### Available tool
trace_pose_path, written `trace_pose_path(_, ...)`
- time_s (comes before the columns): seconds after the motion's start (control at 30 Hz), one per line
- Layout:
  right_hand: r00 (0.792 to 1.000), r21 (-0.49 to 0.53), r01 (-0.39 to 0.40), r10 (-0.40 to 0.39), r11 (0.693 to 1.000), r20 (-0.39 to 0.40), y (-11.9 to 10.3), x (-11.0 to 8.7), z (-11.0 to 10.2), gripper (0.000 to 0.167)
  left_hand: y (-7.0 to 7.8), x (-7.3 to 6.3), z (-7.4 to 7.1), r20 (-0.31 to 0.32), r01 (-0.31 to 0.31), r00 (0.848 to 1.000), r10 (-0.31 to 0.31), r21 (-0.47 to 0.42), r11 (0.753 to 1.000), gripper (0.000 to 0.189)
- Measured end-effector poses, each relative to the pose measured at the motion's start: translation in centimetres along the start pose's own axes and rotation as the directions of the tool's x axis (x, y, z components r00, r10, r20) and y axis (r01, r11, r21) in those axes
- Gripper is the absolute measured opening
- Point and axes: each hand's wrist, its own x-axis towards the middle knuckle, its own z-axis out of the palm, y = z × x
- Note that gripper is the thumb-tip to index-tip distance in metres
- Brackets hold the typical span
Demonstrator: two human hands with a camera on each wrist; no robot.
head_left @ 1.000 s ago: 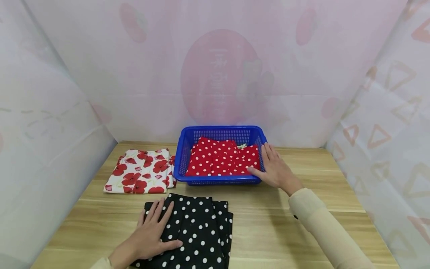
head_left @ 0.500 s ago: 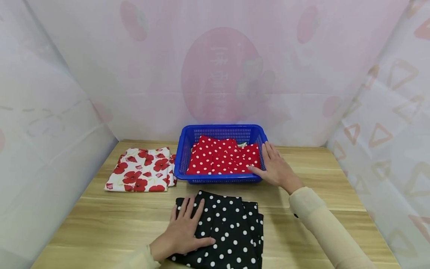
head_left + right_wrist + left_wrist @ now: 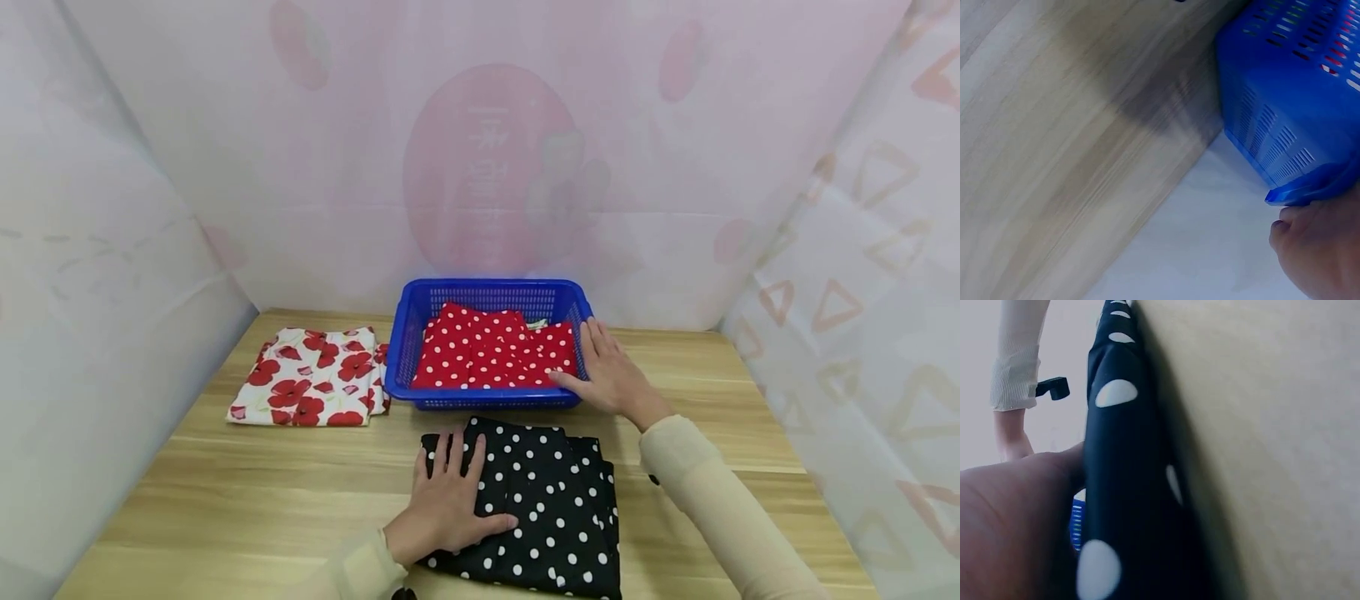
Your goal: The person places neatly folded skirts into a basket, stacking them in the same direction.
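Note:
A folded black cloth with white dots [image 3: 547, 508] lies flat on the wooden table [image 3: 247, 508] at the front. My left hand [image 3: 450, 504] rests on its left part, fingers spread and straight. In the left wrist view the folded edge of the dotted cloth [image 3: 1125, 481] runs beside the hand. Behind it stands a blue plastic basket [image 3: 487, 400], and inside lies red cloth with white dots [image 3: 487, 350]. My right hand [image 3: 615, 375] rests on the basket's front right corner, fingers extended along the right rim and thumb over the front one.
To the left of the basket lies a folded white cloth with red flowers [image 3: 307, 375], its right edge right at the basket's side. A pale printed backdrop [image 3: 330, 208] closes off the back of the table, with more sheets at both sides.
My left hand has slid the folded black dotted cloth to the right across the table, in front of the basket. The right hand has stayed on the basket's rim.

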Motion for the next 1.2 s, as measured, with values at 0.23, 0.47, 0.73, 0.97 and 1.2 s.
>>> trace_pose_path(0.23, 1.0, 0.298, -0.009, 0.013, 0.954, -0.011, 0.4, -1.4, -1.6, 0.096, -0.8, -0.6, -2.1, -0.034, -0.038, 0.999, 0.034, -0.108, 0.993, 0.108)
trace_pose_path(0.47, 0.988, 0.216, -0.137, 0.148, 0.967, -0.034, 2.6, -5.7, -3.9, 0.085, -3.3, -1.9, -4.1, -0.177, -0.045, 0.984, -0.005, -0.277, 0.96, 0.089)
trace_pose_path(0.73, 0.979, 0.278, -0.202, 0.189, 0.939, 0.071, 4.4, -10.8, -2.5, 0.066, -5.6, -2.0, -5.3, -0.151, 0.061, 0.978, -0.146, -0.458, 0.887, 0.06)
trace_pose_path(0.97, 0.941, 0.459, -0.327, 0.237, 0.826, 0.243, 3.8, -13.4, 0.1, 0.04, -6.7, -1.9, -5.7, -0.054, 0.126, 0.979, -0.197, -0.596, 0.793, 0.058)
trace_pose_path(1.2, 0.935, 0.7, -0.326, 0.11, 0.636, 0.336, 3.0, -15.3, 0.9, 0.047, -6.5, -2.0, -5.5, -0.021, 0.181, 0.973, -0.23, -0.547, 0.817, 0.053)
